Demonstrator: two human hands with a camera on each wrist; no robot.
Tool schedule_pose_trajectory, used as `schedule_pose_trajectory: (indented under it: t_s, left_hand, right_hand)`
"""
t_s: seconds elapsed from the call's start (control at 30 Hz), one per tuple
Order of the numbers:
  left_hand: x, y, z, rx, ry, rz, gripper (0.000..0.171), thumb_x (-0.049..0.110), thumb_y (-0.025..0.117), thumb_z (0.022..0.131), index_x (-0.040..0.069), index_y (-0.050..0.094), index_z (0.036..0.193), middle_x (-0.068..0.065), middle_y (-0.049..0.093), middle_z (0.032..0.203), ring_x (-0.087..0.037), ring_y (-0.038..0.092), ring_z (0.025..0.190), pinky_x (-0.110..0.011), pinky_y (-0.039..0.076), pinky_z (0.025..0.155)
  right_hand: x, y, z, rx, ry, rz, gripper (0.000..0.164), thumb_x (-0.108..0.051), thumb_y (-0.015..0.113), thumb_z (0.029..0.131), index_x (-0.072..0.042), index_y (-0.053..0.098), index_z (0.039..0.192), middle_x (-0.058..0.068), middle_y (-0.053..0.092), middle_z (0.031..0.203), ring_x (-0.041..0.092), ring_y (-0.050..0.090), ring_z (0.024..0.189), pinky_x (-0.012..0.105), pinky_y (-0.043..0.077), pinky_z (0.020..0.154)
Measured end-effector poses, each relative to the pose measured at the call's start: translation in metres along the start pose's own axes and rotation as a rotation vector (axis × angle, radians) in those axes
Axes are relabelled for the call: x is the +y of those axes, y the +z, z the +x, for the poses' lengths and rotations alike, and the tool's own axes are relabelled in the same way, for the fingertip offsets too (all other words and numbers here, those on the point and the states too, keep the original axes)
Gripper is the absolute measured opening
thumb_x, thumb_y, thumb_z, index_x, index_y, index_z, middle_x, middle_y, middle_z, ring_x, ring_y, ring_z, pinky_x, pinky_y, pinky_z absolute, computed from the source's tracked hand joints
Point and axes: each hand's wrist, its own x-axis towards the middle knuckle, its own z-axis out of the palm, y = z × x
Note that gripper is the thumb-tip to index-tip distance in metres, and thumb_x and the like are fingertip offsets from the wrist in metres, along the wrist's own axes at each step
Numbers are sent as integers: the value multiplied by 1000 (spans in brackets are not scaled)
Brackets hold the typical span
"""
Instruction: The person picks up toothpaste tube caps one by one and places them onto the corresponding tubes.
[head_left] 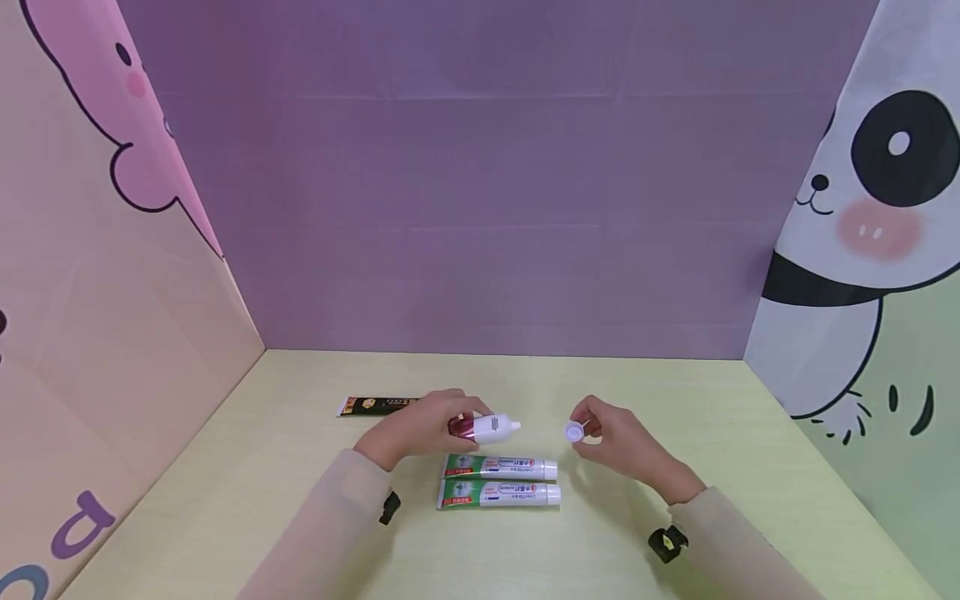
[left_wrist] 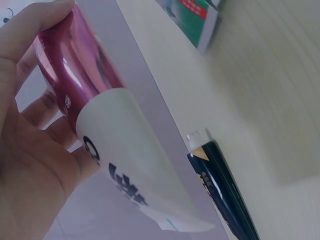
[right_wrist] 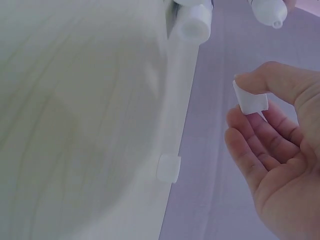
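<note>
My left hand (head_left: 435,423) grips a magenta-and-white toothpaste tube (head_left: 489,428) above the table, its bare nozzle pointing right. Thumb and fingers hold the magenta end of it in the left wrist view. To the right, my right hand (head_left: 626,437) pinches a white cap (head_left: 573,431) between thumb and fingers, apart from the nozzle. In the right wrist view the cap (right_wrist: 251,101) shows side-on. Two green-and-white toothpaste tubes (head_left: 517,493) lie side by side on the table, white ends to the right. A black tube (head_left: 375,406) lies farther back, partly hidden by my left hand.
A small white cap-like piece (right_wrist: 169,168) sits on the table in the right wrist view. The pale wooden table (head_left: 315,483) meets a purple back panel (head_left: 495,208). Printed panels with cartoon figures stand at left and right.
</note>
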Motion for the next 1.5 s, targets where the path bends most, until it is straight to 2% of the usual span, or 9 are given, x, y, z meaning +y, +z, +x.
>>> schedule_pose_trajectory:
  t_s: [0.27,0.43,0.67,0.8,0.97,1.33,1.5]
  left_hand:
    - [7,0,3,-1,44,-12,39,18,80,87,19,67,124,5,58,99,-14,53,87,-25,52,73]
    - [9,1,5,-15,30,-11,40,20,80,87,19,67,126,5,59,101,-14,53,88,-25,51,74]
    - [10,4,8,-34,20,-18,40,22,80,87,20,67,126,6,58,101,-13,54,88,-25,51,75]
    - [10,6,9,-41,12,-27,41,22,81,87,19,67,126,6,59,102,-13,54,88,-25,51,76]
    - [12,8,11,-46,10,-39,42,23,82,85,20,68,125,7,60,101,-13,55,88,-25,52,76]
    - [14,10,14,-50,27,-40,41,21,81,86,19,69,125,8,59,98,-11,54,85,-25,51,73]
    - [13,12,15,-60,30,-44,40,21,81,87,20,69,125,9,59,98,-10,54,84,-25,51,72]
  right_hand:
    - [-10,4,2,-7,-43,21,28,-1,77,84,-7,61,105,-4,63,94,16,64,88,40,55,82]
    - [-16,7,3,-11,-91,19,29,-1,76,85,-7,62,109,-5,63,98,14,63,89,41,55,85]
    - [-20,9,3,6,-199,4,32,0,75,86,0,65,117,-1,65,106,15,62,93,38,55,86]
    - [-23,10,3,0,-157,14,36,-2,77,86,-1,62,118,-1,64,104,15,64,93,34,55,86]
    - [-27,12,4,-5,-115,52,31,-2,78,85,-8,59,109,-3,62,101,15,64,92,39,56,85]
    - [-32,16,4,1,-193,68,30,4,76,84,-7,61,107,0,61,104,16,64,92,33,56,83]
    - [-33,18,5,0,-197,70,30,3,77,84,-8,61,107,-1,61,102,19,65,92,31,56,83]
